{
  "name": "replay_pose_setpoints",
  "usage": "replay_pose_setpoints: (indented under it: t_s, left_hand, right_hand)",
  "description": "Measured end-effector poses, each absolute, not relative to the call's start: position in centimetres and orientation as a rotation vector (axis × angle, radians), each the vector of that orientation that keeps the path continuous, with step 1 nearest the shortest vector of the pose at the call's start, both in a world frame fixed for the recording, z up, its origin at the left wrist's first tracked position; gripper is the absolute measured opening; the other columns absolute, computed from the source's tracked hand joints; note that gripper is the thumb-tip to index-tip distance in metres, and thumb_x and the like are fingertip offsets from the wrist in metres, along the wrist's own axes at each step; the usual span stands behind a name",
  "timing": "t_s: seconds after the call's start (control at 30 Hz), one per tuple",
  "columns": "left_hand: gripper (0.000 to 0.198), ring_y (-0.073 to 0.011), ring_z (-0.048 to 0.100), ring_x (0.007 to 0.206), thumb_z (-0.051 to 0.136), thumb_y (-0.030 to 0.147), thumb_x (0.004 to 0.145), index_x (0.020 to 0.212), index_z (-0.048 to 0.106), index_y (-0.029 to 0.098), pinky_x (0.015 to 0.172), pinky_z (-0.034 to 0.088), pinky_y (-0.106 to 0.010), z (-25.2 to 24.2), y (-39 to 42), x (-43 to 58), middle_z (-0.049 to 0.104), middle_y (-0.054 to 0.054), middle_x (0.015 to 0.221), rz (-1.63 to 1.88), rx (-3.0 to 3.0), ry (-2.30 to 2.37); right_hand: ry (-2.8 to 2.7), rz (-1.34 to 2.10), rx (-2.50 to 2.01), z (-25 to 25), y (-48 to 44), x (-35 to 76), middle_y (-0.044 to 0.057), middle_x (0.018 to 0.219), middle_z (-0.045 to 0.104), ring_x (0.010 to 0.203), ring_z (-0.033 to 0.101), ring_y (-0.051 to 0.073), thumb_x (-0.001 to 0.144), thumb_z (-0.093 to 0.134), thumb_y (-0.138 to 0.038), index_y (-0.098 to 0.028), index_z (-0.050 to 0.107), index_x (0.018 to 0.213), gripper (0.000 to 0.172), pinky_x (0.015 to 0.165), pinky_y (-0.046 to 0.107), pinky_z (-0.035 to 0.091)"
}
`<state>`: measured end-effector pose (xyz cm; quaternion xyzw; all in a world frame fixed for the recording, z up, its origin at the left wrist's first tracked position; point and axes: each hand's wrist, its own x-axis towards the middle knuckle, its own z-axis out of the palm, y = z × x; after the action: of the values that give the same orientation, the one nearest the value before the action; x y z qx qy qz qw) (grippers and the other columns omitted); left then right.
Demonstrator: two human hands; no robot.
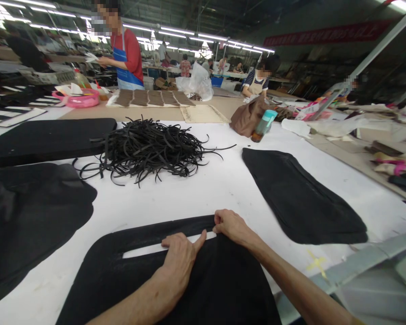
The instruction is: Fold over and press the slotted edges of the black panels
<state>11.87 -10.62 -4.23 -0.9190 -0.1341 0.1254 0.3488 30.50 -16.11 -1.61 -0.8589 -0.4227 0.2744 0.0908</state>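
Observation:
A black sheet (122,280) with rounded corners lies on the white tabletop (176,198) close in front of me. A long narrow slot in it shows white. My left hand (181,257) rests on the sheet over this slot, thumb and fingers spread apart. At the slot's right end, my right hand (232,225) pinches the sheet's far edge between thumb and curled fingers. Beyond my hands is a tangled heap of thin black strips (152,151).
Stacked black pieces (301,194) lie to the right, with more black sheets (30,216) at the left. Farther back are a bottle (264,126), a brown bag (246,117) and a pink basket (83,99). A person in a blue apron (123,58) stands across the table.

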Motion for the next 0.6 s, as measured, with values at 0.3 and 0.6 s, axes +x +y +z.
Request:
replay_pose_setpoints:
  t_s: [0.3,0.6]
  left_hand:
    - [0.077,-0.0281,0.058,0.062,0.04,0.016,0.079,0.139,-0.007,0.029,0.052,0.043,-0.042,-3.4,-10.6,12.7,0.059,-0.007,0.069,0.451,-2.524,-0.361]
    - [0.06,-0.0233,0.055,0.074,0.042,0.011,0.078,0.134,0.029,0.029,0.059,0.042,-0.035,-2.3,-8.6,10.1,0.055,-0.008,0.085,0.23,-2.833,-0.394]
  right_hand:
    - [-1.332,0.654,-2.456,-1.0,-16.4,28.0,-0.002,0.076,0.058,0.073,0.049,0.012,0.071,0.051,-0.015,-0.021,0.056,0.075,0.009,0.062,0.022,0.028]
    - [-1.286,0.719,-2.465,-2.3,-16.4,29.0,-0.003,0.064,0.055,0.063,0.048,0.011,0.07,0.058,-0.024,-0.019,0.052,0.065,0.009,0.055,0.022,0.026]
